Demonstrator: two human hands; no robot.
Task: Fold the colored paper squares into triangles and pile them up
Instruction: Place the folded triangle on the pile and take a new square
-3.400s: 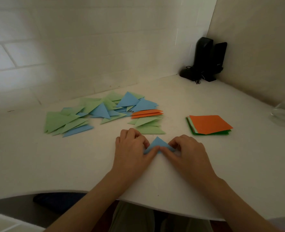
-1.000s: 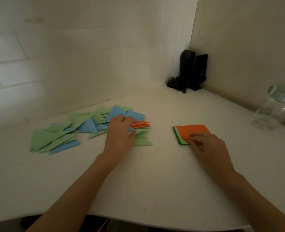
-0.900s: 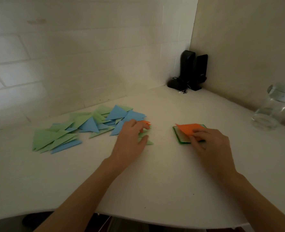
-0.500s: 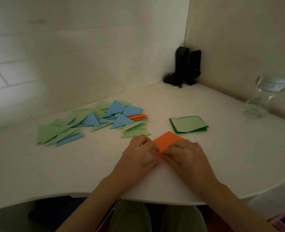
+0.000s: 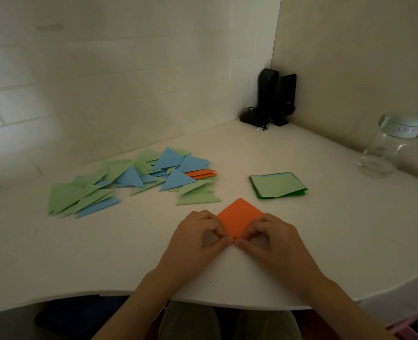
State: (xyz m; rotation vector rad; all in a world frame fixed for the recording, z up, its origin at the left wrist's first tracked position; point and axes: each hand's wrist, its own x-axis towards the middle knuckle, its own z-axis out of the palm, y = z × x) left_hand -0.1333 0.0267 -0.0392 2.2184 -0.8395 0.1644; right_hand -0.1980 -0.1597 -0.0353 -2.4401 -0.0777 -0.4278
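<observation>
One orange paper square (image 5: pixel 240 217), corner pointing away.

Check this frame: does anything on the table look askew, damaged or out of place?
Nothing looks damaged or spilled. The folded triangles lie in a loose scatter rather than a neat pile, and the stack of unfolded squares is slightly fanned. Both hands, left hand and right hand, pinch the orange square at its near corner.

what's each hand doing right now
Left hand: closed, pinching the near corner of the orange paper square.
Right hand: closed, pinching the same corner from the other side.
</observation>
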